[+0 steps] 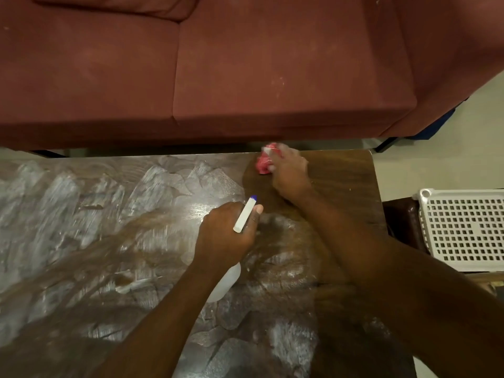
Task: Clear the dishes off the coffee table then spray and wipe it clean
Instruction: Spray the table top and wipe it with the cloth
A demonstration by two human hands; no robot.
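A dark red sofa (272, 64) fills the far side of the view, with two seat cushions meeting at a seam left of centre. Something blue shows under its right end, too hidden to tell what it is.

The coffee table (81, 214) stands just in front of the sofa and takes up the near half. Its dark wood top is covered in whitish, streaky smears across the left, the middle and the near edge. The far right corner shows bare dark wood.

A pale floor (436, 165) shows to the right of the table and in the narrow strip between table and sofa. A white plastic basket (463, 230) with a grid of holes sits on a dark stand there, just beside the table's right edge.

Both bare forearms reach in from the near side, and the right one hides much of the table's near right part. The left hand (229, 230) is over the middle of the table, fingers wrapped round the neck of a white spray bottle (244, 215). The bottle's blue tip points to the far side and its body shows under the wrist.

The right hand (289, 173) is at the far edge, right of centre. Its fingers are curled over a bunched pink cloth (263, 162) pressed to the tabletop; both are blurred.
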